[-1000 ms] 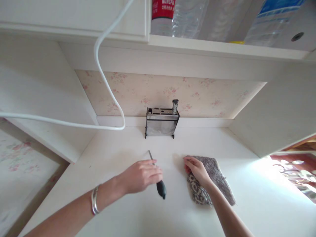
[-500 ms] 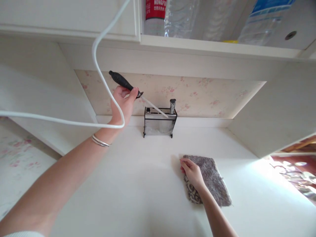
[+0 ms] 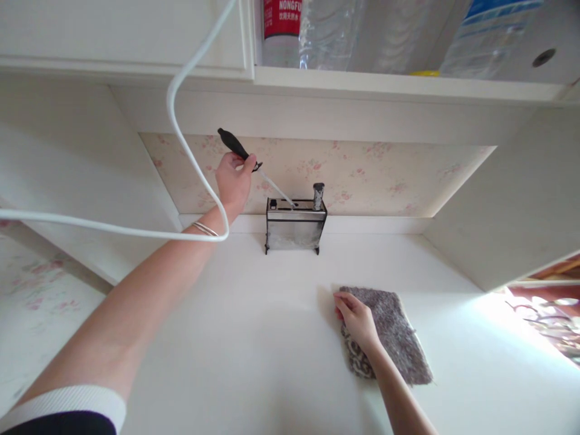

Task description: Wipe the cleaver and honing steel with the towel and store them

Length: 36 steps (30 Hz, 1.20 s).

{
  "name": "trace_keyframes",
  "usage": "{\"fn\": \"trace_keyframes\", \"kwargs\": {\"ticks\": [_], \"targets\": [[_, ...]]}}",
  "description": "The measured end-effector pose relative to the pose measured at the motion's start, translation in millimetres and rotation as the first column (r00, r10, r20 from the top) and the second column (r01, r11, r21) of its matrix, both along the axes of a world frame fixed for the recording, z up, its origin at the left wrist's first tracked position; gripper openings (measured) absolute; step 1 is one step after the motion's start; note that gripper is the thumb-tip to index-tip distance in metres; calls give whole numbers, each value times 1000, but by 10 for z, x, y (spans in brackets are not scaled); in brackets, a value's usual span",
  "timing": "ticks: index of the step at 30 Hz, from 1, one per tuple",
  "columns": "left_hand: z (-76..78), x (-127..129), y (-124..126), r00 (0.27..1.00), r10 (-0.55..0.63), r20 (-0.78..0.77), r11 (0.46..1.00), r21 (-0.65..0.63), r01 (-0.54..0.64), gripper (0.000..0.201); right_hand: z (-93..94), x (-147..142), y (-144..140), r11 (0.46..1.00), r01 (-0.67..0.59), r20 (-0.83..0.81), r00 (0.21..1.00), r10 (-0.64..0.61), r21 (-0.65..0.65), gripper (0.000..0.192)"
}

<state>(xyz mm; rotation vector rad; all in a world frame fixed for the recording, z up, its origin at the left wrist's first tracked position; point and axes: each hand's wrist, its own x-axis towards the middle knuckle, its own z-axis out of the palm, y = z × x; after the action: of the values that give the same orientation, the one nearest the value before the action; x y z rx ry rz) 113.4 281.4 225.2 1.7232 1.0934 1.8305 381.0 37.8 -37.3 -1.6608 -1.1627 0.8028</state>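
Note:
In the head view my left hand (image 3: 235,181) grips the black handle of a sharpening steel (image 3: 278,190), a thin pale rod. The steel slants down to the right, its tip at the top of a knife holder (image 3: 294,235). How far the tip goes into a slot I cannot make out. This holder has clear sides, a black frame and a metal top, and another speckled handle (image 3: 318,194) stands upright in its right end. My right hand (image 3: 356,317) has its fingers pinched at the left edge of a folded grey-brown cloth (image 3: 396,332) lying flat.
A white cable (image 3: 181,133) hangs in front of my left forearm. Overhead, a white shelf (image 3: 385,84) carries several plastic bottles (image 3: 326,36). Side panels (image 3: 484,199) flank the white counter (image 3: 254,338), and floral wallpaper (image 3: 380,181) covers the back wall.
My left hand has moved a little to the right, and the steel's tip has drawn back left to the holder's top. My right hand stays at the cloth.

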Motion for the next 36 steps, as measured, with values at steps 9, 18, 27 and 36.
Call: {"fn": "trace_keyframes", "kwargs": {"ticks": [9, 18, 27, 36], "targets": [[180, 144, 285, 998, 56, -27, 997, 58, -55, 23, -4, 5, 32, 999, 31, 11, 999, -31, -8, 43], [250, 279, 322, 994, 39, -102, 997, 75, -31, 23, -13, 7, 28, 1000, 16, 67, 998, -17, 8, 40], [349, 485, 379, 971, 16, -238, 997, 80, 3, 19, 62, -43, 1, 1000, 3, 187, 982, -2, -5, 35], [480, 854, 512, 951, -27, -308, 996, 75, 52, 16, 64, -52, -1, 1000, 26, 209, 978, -27, 6, 35]]}}
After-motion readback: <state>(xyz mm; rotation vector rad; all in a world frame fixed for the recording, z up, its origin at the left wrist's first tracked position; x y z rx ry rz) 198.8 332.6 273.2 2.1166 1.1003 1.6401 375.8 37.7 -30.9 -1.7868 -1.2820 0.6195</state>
